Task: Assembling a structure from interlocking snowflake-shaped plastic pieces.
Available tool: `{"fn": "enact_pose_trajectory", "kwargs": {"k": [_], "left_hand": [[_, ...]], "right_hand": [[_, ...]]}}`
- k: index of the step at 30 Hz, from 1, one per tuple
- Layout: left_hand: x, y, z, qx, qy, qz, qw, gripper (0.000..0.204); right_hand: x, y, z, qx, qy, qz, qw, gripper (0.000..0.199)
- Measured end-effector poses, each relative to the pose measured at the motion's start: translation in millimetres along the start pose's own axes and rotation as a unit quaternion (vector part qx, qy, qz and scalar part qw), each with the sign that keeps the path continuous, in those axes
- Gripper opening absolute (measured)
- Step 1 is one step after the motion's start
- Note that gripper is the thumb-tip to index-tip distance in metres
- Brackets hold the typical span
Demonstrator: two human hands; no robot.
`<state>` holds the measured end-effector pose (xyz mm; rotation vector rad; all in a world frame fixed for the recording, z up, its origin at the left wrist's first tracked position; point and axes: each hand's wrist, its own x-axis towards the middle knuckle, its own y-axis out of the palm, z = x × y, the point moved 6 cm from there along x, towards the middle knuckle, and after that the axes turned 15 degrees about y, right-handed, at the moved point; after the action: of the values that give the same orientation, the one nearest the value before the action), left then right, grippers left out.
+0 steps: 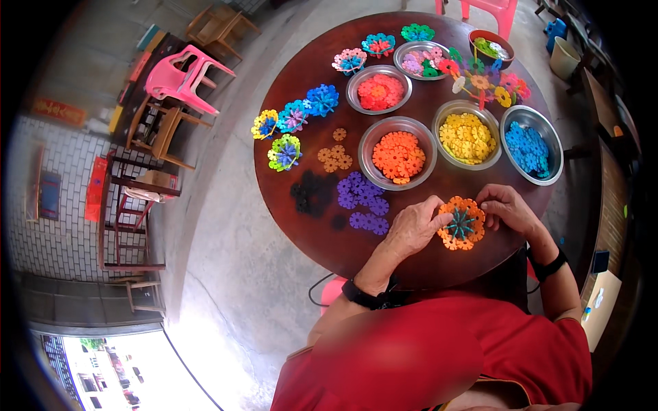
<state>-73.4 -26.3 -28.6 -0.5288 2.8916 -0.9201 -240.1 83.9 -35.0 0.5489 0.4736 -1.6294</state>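
Between my hands, above the table's near edge, is an orange flower (pixel 452 239) built from interlocking plastic pieces, with a dark teal centre. My left hand (pixel 414 227) grips its left rim, thumb over the petals. At the right rim, the curled fingers of my right hand (pixel 508 207) pinch an edge petal; the exact fingertip contact is partly hidden. Just beyond stand metal bowls of loose flower-shaped discs: orange discs (pixel 397 156), yellow discs (pixel 467 138) and blue discs (pixel 526 149). Purple discs (pixel 369 223) lie loose to the left of my left hand.
The round brown table (pixel 301 229) also bears brown discs (pixel 334 159), black discs (pixel 299 197), a bowl of red discs (pixel 380 92), finished flowers such as a blue one (pixel 322 101), and a multicoloured flower arrangement (pixel 482 81). A pink chair (pixel 179 77) stands left.
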Motion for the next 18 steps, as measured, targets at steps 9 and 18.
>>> {"fn": "enact_pose_trajectory", "kwargs": {"k": [9,18], "left_hand": [[0.8,3.4,6.0,-0.013,0.006,-0.009,1.0,0.031],[-1.0,6.6,1.5,-0.096,-0.015,-0.011,0.995,0.026]], "right_hand": [[-1.0,-1.0,-0.2,0.006,0.0,-0.001,1.0,0.009],[-3.2,-0.6,1.2,-0.007,0.0,0.01,1.0,0.011]]}}
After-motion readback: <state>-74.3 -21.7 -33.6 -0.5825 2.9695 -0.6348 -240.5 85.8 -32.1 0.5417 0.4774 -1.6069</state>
